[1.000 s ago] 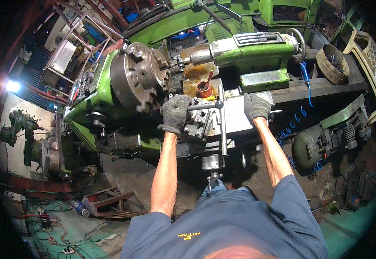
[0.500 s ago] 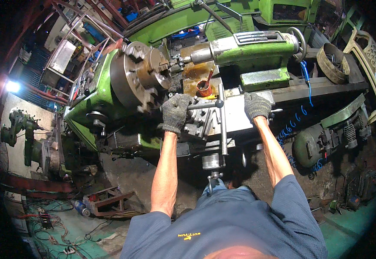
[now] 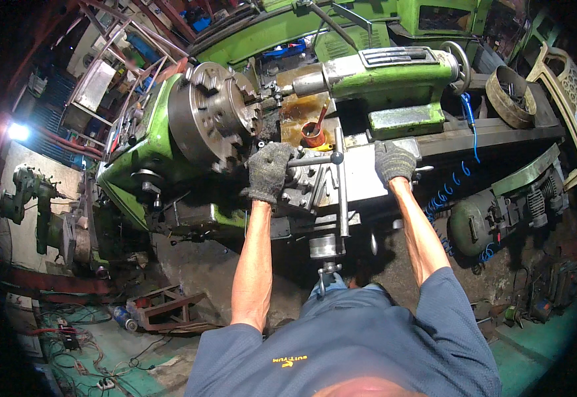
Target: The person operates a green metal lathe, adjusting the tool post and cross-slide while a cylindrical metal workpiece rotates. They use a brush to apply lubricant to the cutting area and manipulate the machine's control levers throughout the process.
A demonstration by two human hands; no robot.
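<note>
My left hand [image 3: 268, 173], in a grey knit glove, is curled at the left side of the tool post [image 3: 303, 186], close to the end of its lever [image 3: 315, 161]. What its fingers close on is hidden. Just left of that hand is the big steel chuck [image 3: 199, 119] of a green lathe, with stepped jaws. My right hand [image 3: 394, 163], gloved alike, rests palm down on a flat metal block [image 3: 408, 147] on the carriage, holding nothing visible. Between the hands, a long steel bar [image 3: 343, 192] crosses the lever's ball end. An orange-red cup [image 3: 313, 135] with a brush handle stands beyond.
The green tailstock [image 3: 394, 86] with its handwheel [image 3: 458, 66] stands at the far right. Beside it are a round metal pan [image 3: 510, 97] and a coiled blue air hose [image 3: 468, 129]. Cables [image 3: 80, 351] lie on the floor at lower left, near a rusty frame [image 3: 166, 309].
The chuck has turned: its jaws stand at other angles and look sharper than the earlier blur. Both my hands have stayed in nearly the same places.
</note>
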